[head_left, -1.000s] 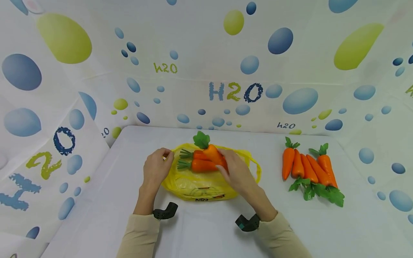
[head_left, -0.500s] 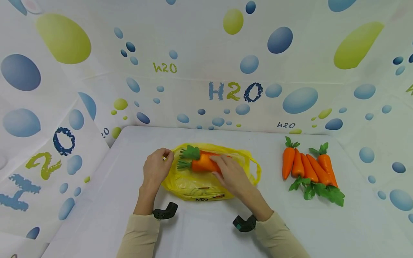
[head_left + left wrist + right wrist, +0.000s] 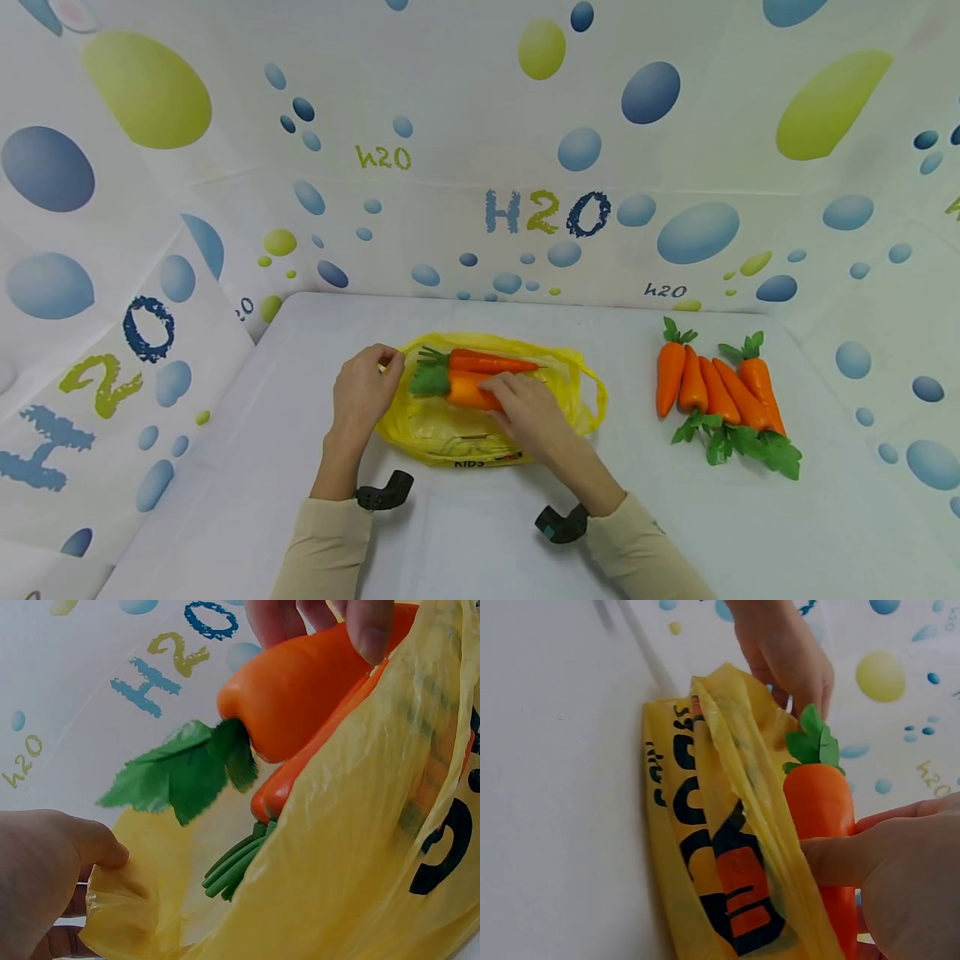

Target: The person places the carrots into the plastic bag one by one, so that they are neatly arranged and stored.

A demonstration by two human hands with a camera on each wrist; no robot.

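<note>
A yellow plastic bag (image 3: 420, 433) with black print lies on its side mid-table, its mouth spread. My left hand (image 3: 365, 388) pinches the bag's left edge between thumb and fingers, as the left wrist view also shows. My right hand (image 3: 536, 417) grips a leafy-topped orange carrot (image 3: 468, 390) by its body at the bag's mouth; the leaves (image 3: 169, 772) point toward my left hand. Behind it in the bag lies a thinner carrot (image 3: 487, 362) with green stalks. Stalks (image 3: 240, 862) of a carrot also show beneath the held one in the left wrist view.
Several more orange carrots (image 3: 717, 392) with green leaves lie in a group on the right of the white table (image 3: 465, 542). A patterned backdrop (image 3: 450, 208) with bubbles and "H2O" lettering rises behind and on both sides.
My right hand has brought the leafy carrot down and toward me, from above the other carrots to in front of the thin one. The left hand keeps its place on the bag.
</note>
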